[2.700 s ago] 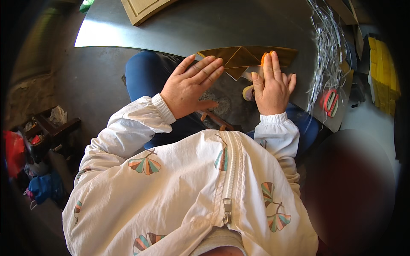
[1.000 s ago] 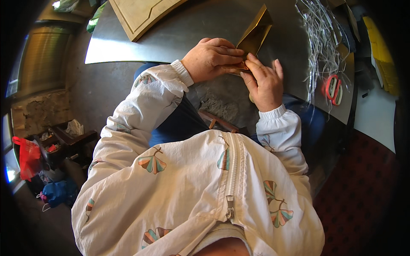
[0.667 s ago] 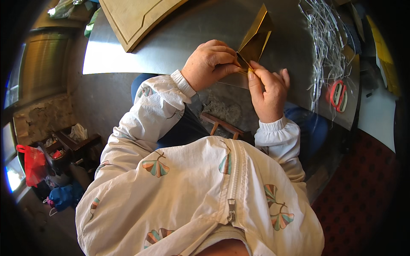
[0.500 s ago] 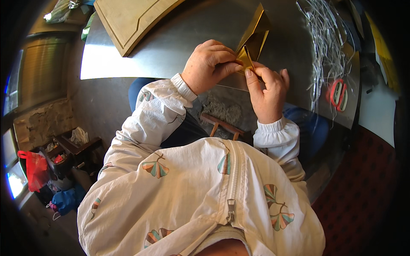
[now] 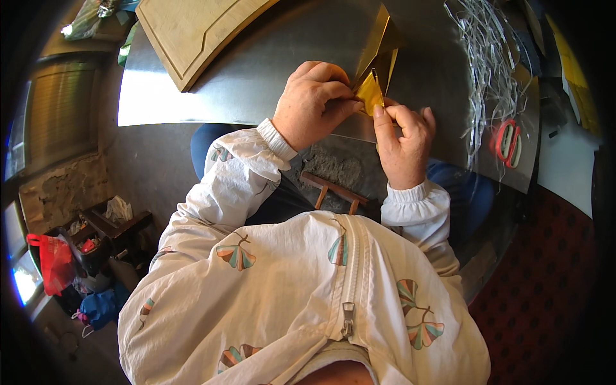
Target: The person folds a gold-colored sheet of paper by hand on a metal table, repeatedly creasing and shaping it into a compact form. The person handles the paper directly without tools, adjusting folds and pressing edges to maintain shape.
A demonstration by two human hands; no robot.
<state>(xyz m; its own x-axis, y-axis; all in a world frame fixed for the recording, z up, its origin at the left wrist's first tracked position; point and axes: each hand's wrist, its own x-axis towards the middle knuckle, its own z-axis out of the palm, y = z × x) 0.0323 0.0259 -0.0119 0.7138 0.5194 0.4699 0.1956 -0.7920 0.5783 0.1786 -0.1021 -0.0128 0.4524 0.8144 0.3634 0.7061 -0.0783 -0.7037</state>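
Between both hands, near the front edge of the metal table, is a folded sheet of shiny gold paper [image 5: 370, 92] with a long pointed part reaching away from me. My left hand [image 5: 316, 99] pinches its left side, fingers curled and thumb pressed to the near end. On the right side my right hand [image 5: 405, 138] grips the near corner between thumb and forefinger, its other fingers loosely bent. Part of the paper under the fingertips is hidden.
A wooden board [image 5: 192, 35] lies at the table's far left. Silver tinsel strips [image 5: 487, 70] spread over the right side of the metal table [image 5: 282, 54], with red-handled scissors [image 5: 507, 144] beside them. Below the table edge is a wooden stool [image 5: 333, 187].
The near fold of the gold paper has turned and shows a broader bright face. Both hands keep their hold, with only slight shifts of the fingers.
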